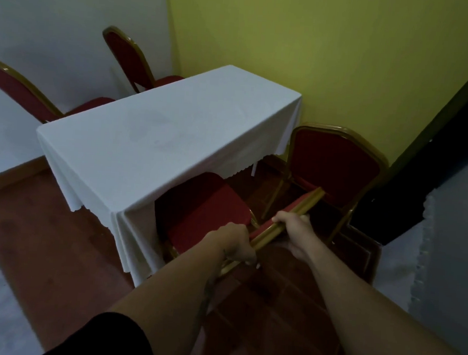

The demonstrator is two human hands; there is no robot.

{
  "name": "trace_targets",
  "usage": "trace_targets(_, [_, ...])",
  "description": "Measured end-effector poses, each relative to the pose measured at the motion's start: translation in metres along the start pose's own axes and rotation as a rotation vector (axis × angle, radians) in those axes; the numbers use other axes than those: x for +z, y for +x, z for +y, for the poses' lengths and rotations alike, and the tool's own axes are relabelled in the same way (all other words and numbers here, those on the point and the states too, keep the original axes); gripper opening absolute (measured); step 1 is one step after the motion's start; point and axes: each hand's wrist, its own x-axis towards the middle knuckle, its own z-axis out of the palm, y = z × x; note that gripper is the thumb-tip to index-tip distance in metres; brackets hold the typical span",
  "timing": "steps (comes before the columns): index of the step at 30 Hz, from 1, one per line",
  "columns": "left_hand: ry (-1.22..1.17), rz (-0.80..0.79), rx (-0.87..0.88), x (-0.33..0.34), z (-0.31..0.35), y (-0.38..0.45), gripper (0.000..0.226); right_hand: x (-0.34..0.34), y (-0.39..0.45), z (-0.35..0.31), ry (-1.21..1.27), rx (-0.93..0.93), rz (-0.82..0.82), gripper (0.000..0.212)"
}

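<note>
A red padded chair [205,208] with a gold metal frame stands in front of me, its seat partly under the table's near long side. Both my hands hold the top of its backrest. My left hand [236,241] grips the gold rim at the near end, fingers curled round it. My right hand [293,228] grips the rim further along, thumb over the top. The table [158,136] is covered with a white cloth that hangs down to the chair seat.
A second red chair [336,162] stands right of mine by the yellow-green wall [319,44]. Two more red chairs [130,56] [20,90] sit at the table's far side by a white wall. The floor is reddish-brown. A dark doorway lies at right.
</note>
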Motion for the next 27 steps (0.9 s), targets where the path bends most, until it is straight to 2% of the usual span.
trace_targets(12, [-0.066, 0.116, -0.048, -0.020, 0.007, 0.048, 0.051, 0.002, 0.057, -0.040, -0.038, 0.057, -0.111, 0.053])
trace_targets(18, [-0.058, 0.114, -0.040, -0.035, 0.000, 0.057, 0.046, 0.014, 0.068, -0.048, -0.052, 0.060, -0.108, 0.051])
trace_targets(24, [-0.059, 0.040, -0.044, -0.045, -0.004, 0.061, 0.043, 0.023, 0.069, -0.050, -0.049, 0.052, -0.089, 0.056])
trace_targets(27, [-0.062, 0.061, -0.039, -0.053, -0.010, 0.063, 0.042, 0.034, 0.071, -0.058, -0.033, 0.043, -0.090, 0.054])
